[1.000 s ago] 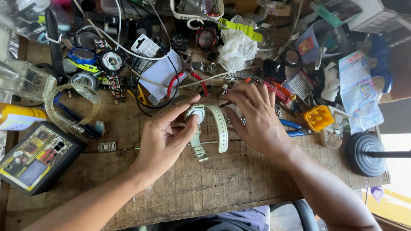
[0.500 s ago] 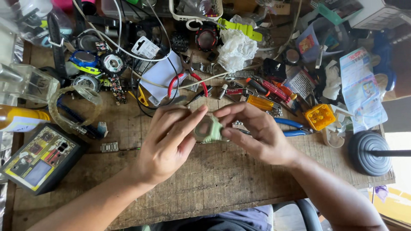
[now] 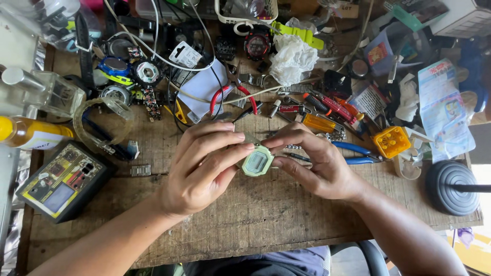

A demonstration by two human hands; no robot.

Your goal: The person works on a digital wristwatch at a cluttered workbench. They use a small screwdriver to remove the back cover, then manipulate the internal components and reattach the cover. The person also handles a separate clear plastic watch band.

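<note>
A pale green digital watch (image 3: pixel 257 162) with a rectangular face sits between both hands, just above the wooden workbench (image 3: pixel 255 220). My left hand (image 3: pixel 202 166) pinches its left side with thumb and fingers. My right hand (image 3: pixel 314 161) grips its right side, fingertips on the upper and lower edges. The face points up at the camera. The strap is hidden behind the hands.
Clutter fills the back of the bench: red-handled pliers (image 3: pixel 231 97), screwdrivers (image 3: pixel 327 107), blue-handled pliers (image 3: pixel 355 153), several watches (image 3: pixel 258 46), crumpled tissue (image 3: pixel 292 59), an orange parts box (image 3: pixel 391 141). A tester box (image 3: pixel 64 180) lies left, a yellow bottle (image 3: pixel 30 134) beyond it, a black round base (image 3: pixel 452 187) right.
A second ago the watch lay flat with its strap spread out. Both hands have since lifted it, folded the strap behind, and now hold the case face-up between them.
</note>
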